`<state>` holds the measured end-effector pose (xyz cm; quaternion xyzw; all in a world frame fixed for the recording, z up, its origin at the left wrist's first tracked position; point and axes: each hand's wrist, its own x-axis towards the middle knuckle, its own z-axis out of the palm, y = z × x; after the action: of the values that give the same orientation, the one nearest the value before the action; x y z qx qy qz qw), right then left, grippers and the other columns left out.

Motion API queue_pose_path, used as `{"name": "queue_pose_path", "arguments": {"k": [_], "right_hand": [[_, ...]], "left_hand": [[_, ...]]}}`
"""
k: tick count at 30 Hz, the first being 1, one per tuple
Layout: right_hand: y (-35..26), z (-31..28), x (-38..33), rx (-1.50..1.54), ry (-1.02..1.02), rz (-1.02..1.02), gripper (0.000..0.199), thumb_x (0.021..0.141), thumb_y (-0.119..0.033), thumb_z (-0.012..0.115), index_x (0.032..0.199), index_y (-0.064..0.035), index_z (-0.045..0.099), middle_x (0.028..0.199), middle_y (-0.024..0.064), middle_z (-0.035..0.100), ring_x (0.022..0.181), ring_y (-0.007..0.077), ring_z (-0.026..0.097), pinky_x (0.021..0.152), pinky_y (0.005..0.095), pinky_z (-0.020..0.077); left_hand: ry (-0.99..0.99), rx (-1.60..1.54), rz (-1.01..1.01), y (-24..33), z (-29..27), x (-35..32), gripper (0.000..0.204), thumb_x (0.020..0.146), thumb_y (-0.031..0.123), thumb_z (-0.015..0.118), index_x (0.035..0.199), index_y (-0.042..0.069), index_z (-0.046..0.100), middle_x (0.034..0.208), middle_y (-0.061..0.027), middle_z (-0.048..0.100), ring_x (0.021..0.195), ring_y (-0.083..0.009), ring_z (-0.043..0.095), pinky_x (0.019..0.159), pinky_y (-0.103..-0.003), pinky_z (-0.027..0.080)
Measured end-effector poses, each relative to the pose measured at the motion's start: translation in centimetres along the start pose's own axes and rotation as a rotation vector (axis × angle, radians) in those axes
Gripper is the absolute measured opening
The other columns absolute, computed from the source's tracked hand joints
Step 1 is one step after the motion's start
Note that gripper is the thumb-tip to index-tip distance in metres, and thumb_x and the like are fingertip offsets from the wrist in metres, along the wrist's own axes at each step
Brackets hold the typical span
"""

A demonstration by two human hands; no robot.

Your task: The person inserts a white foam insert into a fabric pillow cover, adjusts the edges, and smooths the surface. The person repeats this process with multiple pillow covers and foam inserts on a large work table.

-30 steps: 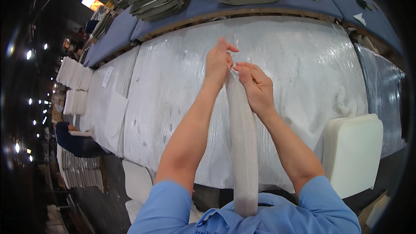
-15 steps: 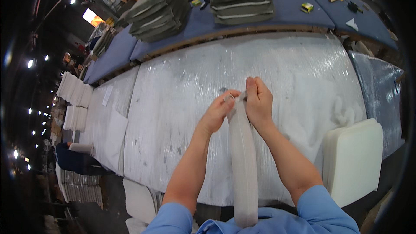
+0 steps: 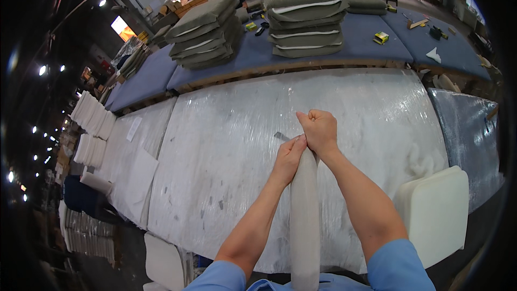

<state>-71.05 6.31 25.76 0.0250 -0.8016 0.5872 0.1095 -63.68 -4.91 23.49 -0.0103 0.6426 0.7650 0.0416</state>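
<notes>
A long, light grey fabric cushion (image 3: 305, 221) stands edge-on against my body, its narrow side facing up and its far end pointing away from me. At that far end my left hand (image 3: 291, 157) is closed, thumb and fingers pinching the corner of the cover. Just beyond and to the right, my right hand (image 3: 320, 132) makes a fist around the end of the cover, thumb side up. The fabric inside that fist is hidden. Both hands touch each other above the plastic-wrapped table (image 3: 226, 129).
White foam pads (image 3: 436, 215) stand at the near right, another pad (image 3: 164, 261) at the near left. Stacks of grey-green cushions (image 3: 306, 21) sit on a blue padded table (image 3: 371, 48) beyond. A co-worker (image 3: 86, 196) bends at the left; other people are at the back.
My hands have come together and sit slightly nearer to me. The right hand has turned into a tighter fist over the cushion's end. The view has tilted up, showing people at the back.
</notes>
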Motion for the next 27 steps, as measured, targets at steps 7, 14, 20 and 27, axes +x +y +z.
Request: {"name": "queue_pose_path", "arguments": {"k": [7, 14, 20, 27], "right_hand": [[0.3, 1.6, 0.8, -0.084, -0.054, 0.042, 0.036, 0.086, -0.028, 0.069, 0.065, 0.0005, 0.063, 0.064, 0.0203, 0.062, 0.057, 0.0363, 0.058, 0.059, 0.0476, 0.0474], [1.6, 3.0, 1.4, -0.146, -0.098, -0.066, 0.036, 0.084, -0.027, 0.066, 0.063, 0.0017, 0.060, 0.063, 0.0232, 0.058, 0.054, 0.0349, 0.052, 0.058, 0.0472, 0.0447], [-0.1, 3.8, 0.7, 0.019, -0.176, 0.045, 0.037, 0.085, -0.027, 0.065, 0.061, 0.0023, 0.060, 0.058, 0.0221, 0.054, 0.050, 0.0310, 0.048, 0.056, 0.0464, 0.0422], [-0.6, 3.8, 0.7, -0.084, -0.140, -0.068, 0.039, 0.085, -0.031, 0.060, 0.068, 0.0039, 0.065, 0.065, 0.0251, 0.060, 0.056, 0.0379, 0.058, 0.059, 0.0479, 0.0458]], "left_hand": [[0.069, 0.099, 0.043, 0.1, -0.3, -0.6, 0.042, 0.111, 0.038, 0.050, 0.102, 0.002, 0.070, 0.091, 0.0022, 0.063, 0.083, -0.0070, 0.054, 0.075, -0.025, 0.045], [0.116, 0.116, 0.011, 0.3, -0.9, -0.8, 0.045, 0.110, 0.042, 0.051, 0.095, 0.003, 0.069, 0.089, 0.0008, 0.062, 0.084, -0.0084, 0.053, 0.075, -0.028, 0.045], [0.066, -0.200, -0.116, -0.2, -3.8, -1.1, 0.060, 0.107, 0.061, 0.045, 0.104, 0.005, 0.068, 0.097, -0.0004, 0.063, 0.091, -0.0103, 0.055, 0.083, -0.029, 0.046], [-0.001, 0.112, 0.026, 0.3, -3.7, -1.8, 0.040, 0.098, 0.042, 0.067, 0.100, 0.002, 0.067, 0.090, -0.0027, 0.066, 0.081, -0.0113, 0.059, 0.074, -0.028, 0.049]]}}
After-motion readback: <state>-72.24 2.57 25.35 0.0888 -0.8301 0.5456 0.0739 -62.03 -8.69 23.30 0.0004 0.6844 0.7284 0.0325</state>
